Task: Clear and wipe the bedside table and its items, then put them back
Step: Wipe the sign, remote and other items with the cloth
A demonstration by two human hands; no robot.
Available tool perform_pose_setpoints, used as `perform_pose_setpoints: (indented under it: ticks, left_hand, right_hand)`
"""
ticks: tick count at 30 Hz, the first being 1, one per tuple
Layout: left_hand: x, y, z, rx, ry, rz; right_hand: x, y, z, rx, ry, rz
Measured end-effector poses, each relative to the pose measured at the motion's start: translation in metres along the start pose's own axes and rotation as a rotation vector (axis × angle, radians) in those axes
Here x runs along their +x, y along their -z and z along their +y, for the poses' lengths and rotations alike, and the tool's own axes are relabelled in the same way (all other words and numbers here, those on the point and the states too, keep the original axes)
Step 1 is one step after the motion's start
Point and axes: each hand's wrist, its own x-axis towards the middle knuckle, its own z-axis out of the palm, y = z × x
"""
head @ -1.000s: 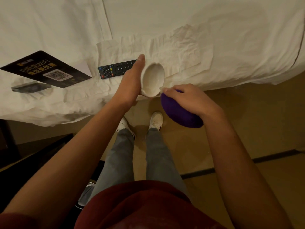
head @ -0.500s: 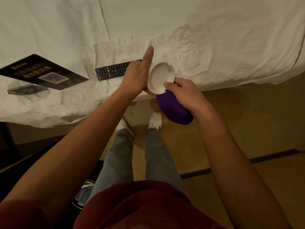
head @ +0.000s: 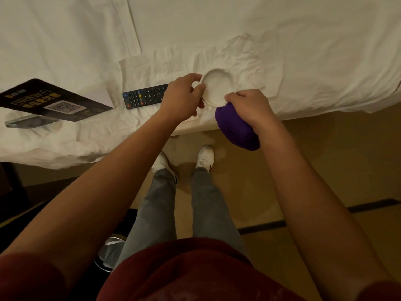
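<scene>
Standing at the edge of a bed (head: 282, 51) spread with a rumpled white sheet, both bare arms reaching forward over it. Left hand (head: 181, 97) closed around the left rim of a small round white dish (head: 218, 86), thumb and fingers pinching its edge; dish turned so its flat round face looks up toward the camera, notches showing along the rim. Right hand (head: 249, 107) touching the dish's lower right edge with its fingertips while its grip is clamped on a bunched purple cloth (head: 236, 129), which bulges out below the palm and hangs past the mattress edge above the floor. Dish held just above the sheet, over the crumpled patch near the bed's edge.

Lying on the sheet left of the hands: a black remote control (head: 144, 97), its right end hidden behind the left hand. Further left, a black card (head: 52, 99) printed with a QR code and yellow lettering, tilted, with a white sheet of paper (head: 98, 95) peeking out from under its far side. Just below the card, a dark flat block (head: 31, 122), partly sunk into the bedding; cannot tell what it is.

Below: grey trousers, white shoes (head: 205, 156) on a tan floor, dark red shirt at the bottom.
</scene>
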Motion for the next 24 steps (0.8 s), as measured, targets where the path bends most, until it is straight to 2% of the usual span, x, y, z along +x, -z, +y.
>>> perform_pose_setpoints:
  ticks: [15, 24]
  left_hand:
    - [0.044, -0.028, 0.001, -0.049, 0.203, -0.031]
    - [0.051, -0.037, -0.003, -0.112, 0.265, -0.043]
  right_hand:
    - [0.031, 0.009, -0.004, 0.042, -0.138, -0.013]
    - [0.035, 0.01, -0.007, -0.03, -0.127, -0.059]
